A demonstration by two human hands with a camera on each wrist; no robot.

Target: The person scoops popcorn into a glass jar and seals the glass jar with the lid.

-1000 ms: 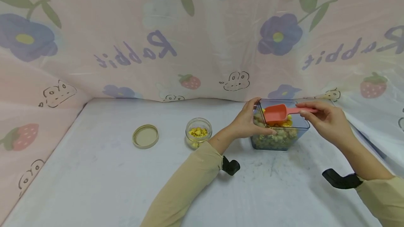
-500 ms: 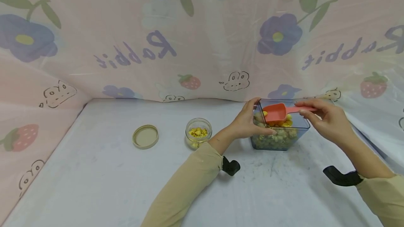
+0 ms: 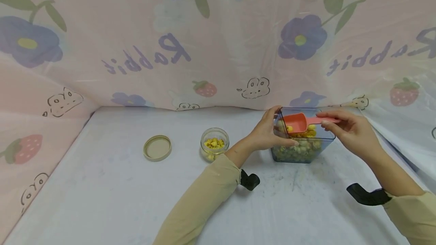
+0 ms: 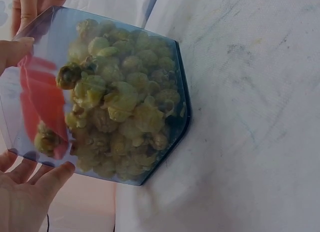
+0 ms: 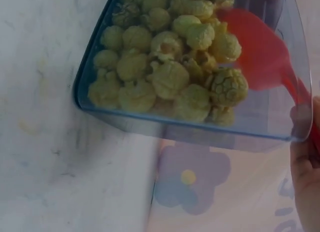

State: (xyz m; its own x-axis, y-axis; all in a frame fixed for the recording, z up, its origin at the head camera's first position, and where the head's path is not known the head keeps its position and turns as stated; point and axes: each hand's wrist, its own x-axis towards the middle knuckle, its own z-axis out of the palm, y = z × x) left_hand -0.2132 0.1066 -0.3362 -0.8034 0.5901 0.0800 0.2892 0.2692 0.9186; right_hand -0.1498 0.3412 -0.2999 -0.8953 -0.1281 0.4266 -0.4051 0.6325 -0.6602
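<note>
We log the left hand (image 3: 267, 134) gripping a clear blue-tinted plastic bin (image 3: 323, 144) by its left end, thumb on the near wall and fingers on the far side; we take it that this grip is to keep the light bin from sliding; the right hand (image 3: 354, 131) pinches the handle of a coral-red plastic scoop (image 3: 298, 123), handle level over the bin's right end, probably so nothing tips out. The scoop's bowl sits inside the bin at the top of the heap, with at least one yellow piece in it; whether it is pressed in, we can't tell.

Contents: yellow-green popcorn (image 5: 167, 77) fills the bin's lower part, well below the rim; an open round clear glass jar (image 3: 215, 132), upright just left of the left forearm, holds golden-yellow popcorn (image 3: 214, 143); a round cream-coloured lid (image 3: 157, 148) lies flat further left, on the white-covered table (image 3: 102, 192).
</note>
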